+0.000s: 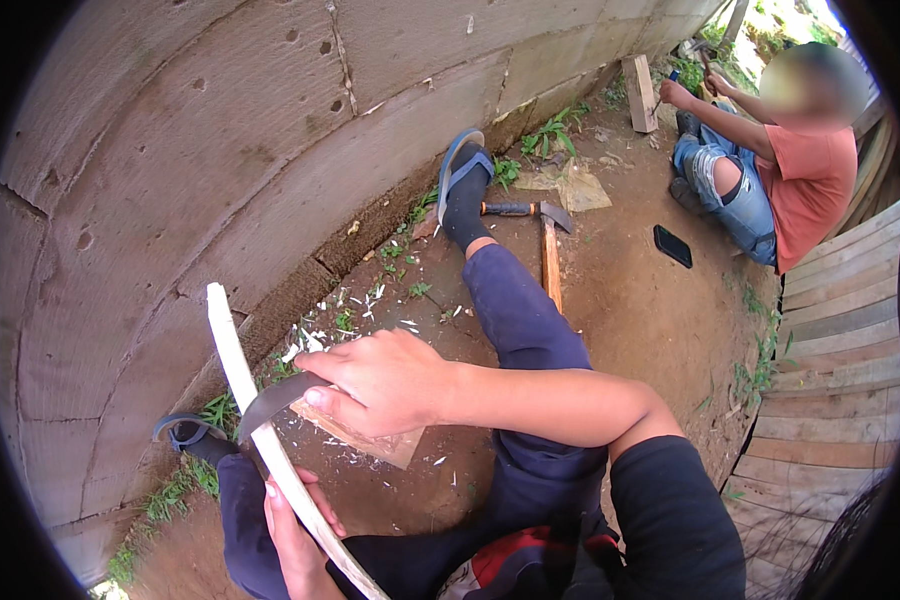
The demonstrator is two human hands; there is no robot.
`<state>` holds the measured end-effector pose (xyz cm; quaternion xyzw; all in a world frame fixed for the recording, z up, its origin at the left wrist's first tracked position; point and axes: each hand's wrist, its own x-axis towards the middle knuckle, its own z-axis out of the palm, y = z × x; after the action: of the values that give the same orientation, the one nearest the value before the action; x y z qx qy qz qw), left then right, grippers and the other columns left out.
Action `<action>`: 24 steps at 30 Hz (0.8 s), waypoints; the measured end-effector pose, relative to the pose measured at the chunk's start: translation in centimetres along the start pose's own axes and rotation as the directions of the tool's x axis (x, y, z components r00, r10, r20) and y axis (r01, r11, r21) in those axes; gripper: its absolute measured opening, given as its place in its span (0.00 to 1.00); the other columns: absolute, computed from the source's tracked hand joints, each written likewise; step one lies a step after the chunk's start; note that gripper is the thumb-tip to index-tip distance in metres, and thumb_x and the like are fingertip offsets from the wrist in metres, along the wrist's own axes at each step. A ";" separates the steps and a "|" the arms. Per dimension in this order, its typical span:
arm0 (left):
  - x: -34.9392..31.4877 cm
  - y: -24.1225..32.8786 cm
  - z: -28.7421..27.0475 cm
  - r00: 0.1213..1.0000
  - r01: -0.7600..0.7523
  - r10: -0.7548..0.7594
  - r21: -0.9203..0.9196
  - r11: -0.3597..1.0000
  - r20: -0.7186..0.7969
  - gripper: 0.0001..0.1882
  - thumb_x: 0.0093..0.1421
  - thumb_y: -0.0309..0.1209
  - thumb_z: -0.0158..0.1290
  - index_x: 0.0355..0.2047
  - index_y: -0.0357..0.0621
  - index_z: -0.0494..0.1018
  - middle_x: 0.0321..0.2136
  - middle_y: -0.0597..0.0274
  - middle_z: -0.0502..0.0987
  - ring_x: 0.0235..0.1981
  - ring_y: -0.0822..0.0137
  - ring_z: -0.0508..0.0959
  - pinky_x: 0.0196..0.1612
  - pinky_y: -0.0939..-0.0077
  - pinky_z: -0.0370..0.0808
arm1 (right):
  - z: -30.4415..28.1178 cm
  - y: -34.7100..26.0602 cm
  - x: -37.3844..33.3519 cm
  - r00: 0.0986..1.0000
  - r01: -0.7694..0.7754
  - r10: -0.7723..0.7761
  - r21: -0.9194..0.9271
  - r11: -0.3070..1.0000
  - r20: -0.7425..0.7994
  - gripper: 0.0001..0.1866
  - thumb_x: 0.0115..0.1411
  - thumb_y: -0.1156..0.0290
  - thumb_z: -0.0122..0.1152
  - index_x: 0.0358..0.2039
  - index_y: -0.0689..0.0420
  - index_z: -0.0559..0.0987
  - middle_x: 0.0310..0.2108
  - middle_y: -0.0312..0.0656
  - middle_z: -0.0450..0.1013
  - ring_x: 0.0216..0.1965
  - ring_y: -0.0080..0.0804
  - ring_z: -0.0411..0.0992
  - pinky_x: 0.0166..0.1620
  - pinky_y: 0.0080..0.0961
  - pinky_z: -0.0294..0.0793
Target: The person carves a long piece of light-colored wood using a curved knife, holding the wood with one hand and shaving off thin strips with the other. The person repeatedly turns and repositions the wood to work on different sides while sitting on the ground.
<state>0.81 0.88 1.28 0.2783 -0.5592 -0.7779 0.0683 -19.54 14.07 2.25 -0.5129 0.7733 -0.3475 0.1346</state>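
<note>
Two bare hands work on one pale wooden strip (260, 440). The left hand (295, 535) has its grip clamped around the strip's lower part, and the strip rises from that grip up towards the concrete wall (170, 150). The right hand (380, 380) has its grip closed on a dark curved blade (270, 400), whose edge lies across the strip just above the left grip. Under the right grip lies a flat wood scrap (390, 445); beyond it, near the outstretched foot, lies a hatchet (540, 225).
</note>
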 end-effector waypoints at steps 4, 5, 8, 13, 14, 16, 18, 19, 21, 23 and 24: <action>0.0 0.0 -0.4 1.000 -0.014 0.014 0.002 1.000 -0.002 0.29 0.67 0.53 0.32 0.39 0.36 0.65 0.11 0.59 0.66 0.07 0.70 0.66 0.10 0.81 0.66 | 0.6 -1.4 -0.7 0.995 0.095 -0.096 0.018 0.995 0.017 0.22 0.65 0.54 0.42 0.48 0.56 0.74 0.27 0.47 0.76 0.23 0.48 0.76 0.24 0.44 0.76; 0.1 -0.2 -0.4 1.000 -0.008 0.008 0.000 1.000 -0.008 0.29 0.67 0.53 0.32 0.39 0.36 0.65 0.11 0.59 0.66 0.07 0.70 0.66 0.10 0.81 0.66 | 0.4 -1.7 -0.7 0.995 0.079 -0.079 0.000 0.997 0.063 0.22 0.65 0.54 0.42 0.48 0.56 0.74 0.27 0.47 0.76 0.23 0.48 0.76 0.24 0.44 0.76; 0.5 -0.5 -0.3 0.995 0.029 -0.028 0.014 0.999 -0.099 0.29 0.67 0.53 0.32 0.39 0.36 0.65 0.12 0.60 0.66 0.07 0.71 0.66 0.10 0.81 0.66 | 0.1 -0.7 -0.2 0.998 0.014 -0.010 -0.073 0.997 0.056 0.21 0.65 0.53 0.43 0.46 0.56 0.74 0.27 0.48 0.76 0.23 0.47 0.76 0.23 0.42 0.76; 0.1 -0.8 0.3 1.000 -0.021 0.021 0.037 0.999 -0.009 0.28 0.68 0.53 0.32 0.38 0.36 0.65 0.12 0.61 0.65 0.08 0.72 0.64 0.11 0.81 0.66 | 0.2 -2.0 -1.7 0.997 0.075 -0.075 -0.072 0.995 0.002 0.21 0.64 0.52 0.46 0.45 0.57 0.74 0.24 0.46 0.75 0.21 0.45 0.76 0.21 0.42 0.76; 0.2 -0.9 0.6 1.000 -0.008 0.009 0.038 0.999 -0.029 0.28 0.68 0.53 0.32 0.38 0.36 0.65 0.12 0.61 0.65 0.07 0.71 0.64 0.10 0.81 0.66 | 0.3 -2.1 -2.0 0.992 0.124 -0.122 -0.080 0.989 0.028 0.21 0.64 0.52 0.46 0.45 0.57 0.74 0.24 0.46 0.75 0.21 0.45 0.76 0.21 0.42 0.76; 0.4 -0.7 1.0 0.997 0.018 -0.014 0.044 0.999 -0.080 0.28 0.68 0.52 0.31 0.39 0.36 0.65 0.12 0.61 0.65 0.07 0.70 0.65 0.10 0.79 0.66 | -0.4 0.7 -0.4 0.994 -0.113 0.114 -0.082 0.990 0.001 0.19 0.64 0.54 0.46 0.43 0.56 0.74 0.25 0.47 0.76 0.22 0.49 0.76 0.22 0.43 0.76; 0.5 -0.8 -0.3 0.998 0.036 -0.035 0.026 0.999 -0.049 0.28 0.68 0.53 0.32 0.39 0.36 0.65 0.12 0.61 0.66 0.08 0.70 0.67 0.11 0.79 0.67 | -0.9 0.1 0.0 0.994 -0.092 0.095 -0.053 0.994 0.051 0.17 0.64 0.56 0.47 0.41 0.56 0.74 0.25 0.49 0.76 0.22 0.50 0.76 0.22 0.43 0.75; 0.2 -0.5 -0.8 0.997 0.047 -0.046 0.013 0.999 -0.055 0.28 0.68 0.53 0.32 0.39 0.36 0.65 0.12 0.61 0.66 0.08 0.70 0.67 0.11 0.80 0.68 | -0.5 -0.6 0.1 0.993 -0.076 0.081 -0.053 0.996 0.088 0.17 0.64 0.56 0.46 0.41 0.56 0.74 0.25 0.48 0.76 0.21 0.50 0.76 0.22 0.42 0.75; 0.0 -0.7 -1.0 0.994 0.097 -0.096 0.009 0.995 -0.055 0.27 0.68 0.53 0.34 0.41 0.38 0.65 0.14 0.61 0.68 0.11 0.70 0.70 0.14 0.79 0.70 | 0.6 -1.7 -0.9 0.983 -0.047 0.051 -0.029 0.998 0.174 0.16 0.65 0.57 0.46 0.40 0.56 0.74 0.26 0.48 0.76 0.21 0.49 0.76 0.21 0.41 0.75; 0.7 -0.9 -0.7 0.977 0.184 -0.177 0.050 0.982 -0.121 0.30 0.64 0.57 0.37 0.40 0.40 0.68 0.16 0.64 0.68 0.12 0.71 0.69 0.12 0.78 0.70 | -0.6 -0.8 -0.3 0.982 -0.108 0.132 -0.173 0.979 0.137 0.15 0.63 0.59 0.48 0.42 0.56 0.75 0.23 0.46 0.76 0.22 0.46 0.76 0.24 0.38 0.76; 0.9 -0.9 -0.3 0.977 0.190 -0.181 0.073 0.979 -0.112 0.29 0.65 0.56 0.36 0.41 0.39 0.68 0.16 0.63 0.69 0.12 0.71 0.69 0.14 0.79 0.71 | -0.6 0.1 -0.2 0.980 -0.157 0.178 -0.196 0.968 0.094 0.16 0.62 0.60 0.49 0.44 0.56 0.75 0.23 0.46 0.76 0.23 0.45 0.76 0.25 0.38 0.76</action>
<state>0.41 0.57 0.08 0.3721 -0.5585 -0.7412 0.0128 -19.85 14.50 2.54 -0.4743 0.8347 -0.2316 0.1572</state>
